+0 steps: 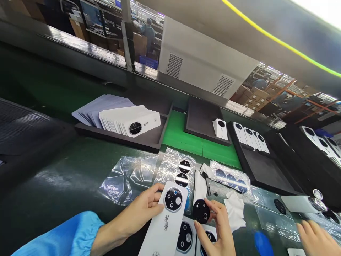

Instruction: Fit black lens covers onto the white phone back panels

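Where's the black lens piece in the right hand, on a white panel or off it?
Off: the black lens piece is pinched in the right hand, clear of the white panels below it.

I'm looking in on a phone-assembly factory floor: a green line worktop [66,170], black trays [114,137] of white phone back covers [141,122], stacked cardboard cartons [253,94], and co-workers in blue smocks [148,33].

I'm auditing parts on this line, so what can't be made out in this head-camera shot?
Head view:
White back panel in the left hand: lower end cut off by the bottom edge.
Black lens plate: partly hidden by the right hand.
Blue object: blurred and cut off by the bottom edge, kind unclear.
Far-right hand: cut off by the corner, owner unclear.
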{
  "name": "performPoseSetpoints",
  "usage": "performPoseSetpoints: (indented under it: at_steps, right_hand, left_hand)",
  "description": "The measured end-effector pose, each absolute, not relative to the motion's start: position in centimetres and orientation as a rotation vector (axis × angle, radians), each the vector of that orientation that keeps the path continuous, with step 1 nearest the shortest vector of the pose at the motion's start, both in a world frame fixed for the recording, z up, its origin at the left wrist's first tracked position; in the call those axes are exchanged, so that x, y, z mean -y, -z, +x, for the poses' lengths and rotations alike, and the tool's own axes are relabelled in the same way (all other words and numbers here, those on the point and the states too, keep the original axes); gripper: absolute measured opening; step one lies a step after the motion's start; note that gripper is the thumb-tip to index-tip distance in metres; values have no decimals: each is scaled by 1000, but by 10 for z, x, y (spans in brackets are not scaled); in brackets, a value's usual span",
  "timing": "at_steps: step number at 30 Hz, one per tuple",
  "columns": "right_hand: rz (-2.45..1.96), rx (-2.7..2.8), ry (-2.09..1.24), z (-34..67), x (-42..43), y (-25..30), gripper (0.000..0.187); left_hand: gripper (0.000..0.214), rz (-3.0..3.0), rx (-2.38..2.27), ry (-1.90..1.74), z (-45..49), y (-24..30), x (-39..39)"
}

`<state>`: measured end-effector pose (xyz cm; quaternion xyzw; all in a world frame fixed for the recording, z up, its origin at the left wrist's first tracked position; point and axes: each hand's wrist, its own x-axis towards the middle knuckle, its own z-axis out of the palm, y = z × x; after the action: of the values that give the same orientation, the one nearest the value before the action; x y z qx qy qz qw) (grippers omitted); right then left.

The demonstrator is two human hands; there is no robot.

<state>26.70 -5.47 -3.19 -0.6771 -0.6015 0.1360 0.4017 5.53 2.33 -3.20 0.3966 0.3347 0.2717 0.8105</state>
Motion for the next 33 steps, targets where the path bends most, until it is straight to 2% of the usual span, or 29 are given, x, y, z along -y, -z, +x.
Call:
performPoseSetpoints:
  at_steps: [33]
  right_hand:
    - [-1626, 1644, -320, 260, 53, 23, 28]
  left_hand:
    - [41, 816, -722, -544, 50, 20, -22]
